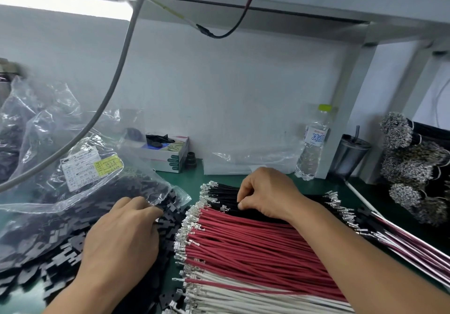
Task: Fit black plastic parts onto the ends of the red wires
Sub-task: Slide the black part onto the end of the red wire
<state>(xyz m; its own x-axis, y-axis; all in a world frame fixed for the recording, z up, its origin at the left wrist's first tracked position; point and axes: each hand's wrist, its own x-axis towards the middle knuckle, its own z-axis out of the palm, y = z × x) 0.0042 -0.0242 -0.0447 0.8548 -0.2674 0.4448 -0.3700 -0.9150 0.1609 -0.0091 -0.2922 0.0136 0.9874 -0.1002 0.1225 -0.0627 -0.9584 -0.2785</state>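
Right hand [265, 193] curled over the far side of the wire stack, fingertips pinching down among the black wires [226, 192] right at the border with the red wires [255, 240]; cannot tell which single strand sits in the pinch. Left hand [124, 236] palm down on the heap of black plastic parts [170, 211], fingers bent and dug in at the mouth of the clear bag [85, 187]; cannot tell whether a part is already caught under them.

Looks like the picking step: one hand after a wire, the other after a housing, nothing mated yet. Red wires lying side by side in a flat band on the green counter [192, 175], bare metal terminals [192, 218] pointing left toward the parts heap, white wires [243, 294] nearer, black ones beyond.

Next move probably calls for lifting one red strand clear of its neighbours, isolating a single part, turning its opening toward the terminal, then pushing straight in until seated. Risk of dragging adjacent strands along.
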